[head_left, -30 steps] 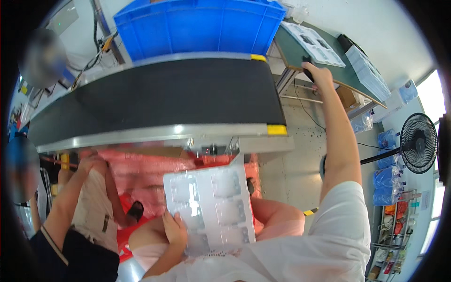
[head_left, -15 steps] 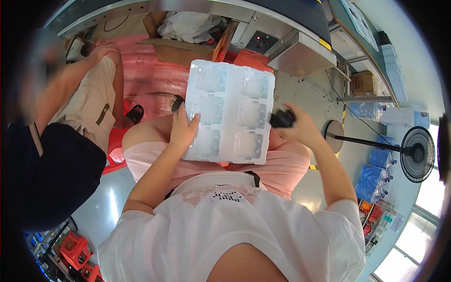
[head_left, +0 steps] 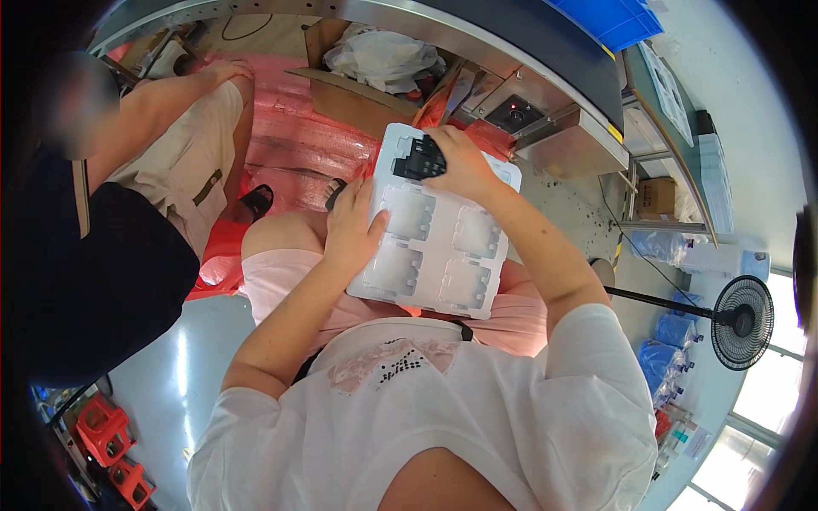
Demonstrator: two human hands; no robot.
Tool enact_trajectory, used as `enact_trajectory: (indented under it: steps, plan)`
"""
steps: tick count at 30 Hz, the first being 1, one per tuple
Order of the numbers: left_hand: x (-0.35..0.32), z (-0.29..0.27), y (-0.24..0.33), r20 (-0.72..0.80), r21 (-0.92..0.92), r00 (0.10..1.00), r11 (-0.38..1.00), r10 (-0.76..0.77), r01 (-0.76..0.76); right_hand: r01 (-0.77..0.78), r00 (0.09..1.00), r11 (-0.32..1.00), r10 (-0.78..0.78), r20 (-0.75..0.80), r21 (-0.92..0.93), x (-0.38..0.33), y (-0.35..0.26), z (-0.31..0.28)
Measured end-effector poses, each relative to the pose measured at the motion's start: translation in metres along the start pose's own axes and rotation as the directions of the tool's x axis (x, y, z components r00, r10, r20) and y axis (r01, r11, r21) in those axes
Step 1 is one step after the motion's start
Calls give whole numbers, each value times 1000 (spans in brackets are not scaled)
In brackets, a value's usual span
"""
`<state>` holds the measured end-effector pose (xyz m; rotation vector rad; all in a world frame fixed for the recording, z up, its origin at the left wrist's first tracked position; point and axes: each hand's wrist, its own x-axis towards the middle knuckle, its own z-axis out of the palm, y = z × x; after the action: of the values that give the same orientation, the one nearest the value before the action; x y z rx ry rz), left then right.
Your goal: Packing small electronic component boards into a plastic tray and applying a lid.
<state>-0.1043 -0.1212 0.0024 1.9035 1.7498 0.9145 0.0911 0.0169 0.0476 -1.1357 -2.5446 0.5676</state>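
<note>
A white plastic tray (head_left: 433, 230) with several moulded square pockets rests over my lap, tilted slightly. My left hand (head_left: 351, 226) grips its left edge, thumb on top and the other fingers along the side. At the far left pocket my right hand (head_left: 464, 166) holds a black blocky plastic part (head_left: 418, 158), its fingers closed round the part's right side. Whether the part touches the pocket floor I cannot tell. The nearer pockets that show hold nothing. My right hand and forearm cover some of the far right pocket.
A person in dark top and light trousers (head_left: 166, 162) sits close on my left. Ahead stand a cardboard box (head_left: 358, 102) with plastic bags and a metal-framed conveyor (head_left: 511, 43) with a blue crate (head_left: 609, 21). A black fan (head_left: 743, 322) and wrapped water bottles (head_left: 660, 366) are at right.
My right hand has brought the black part from beside the tray's right edge over to its far left pocket. My left hand keeps hold of the tray. The view has shifted somewhat.
</note>
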Motion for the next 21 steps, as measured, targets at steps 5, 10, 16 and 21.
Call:
enact_trajectory:
  steps: [5,10,16,21]
  plan:
    - [65,23,12,83,131,971,964,223,-233,-224,973,973,226,43,-50,-46,17,-25]
    - [108,57,3,273,343,919,864,285,-369,-388,917,911,397,42,-141,-72,41,-29]
    - [118,54,-6,145,263,935,899,323,-351,-337,937,932,346,47,-134,-79,55,-31]
    - [111,53,-14,1,266,1000,964,9,-8,-212,976,960,218,16,-184,-83,56,-29]
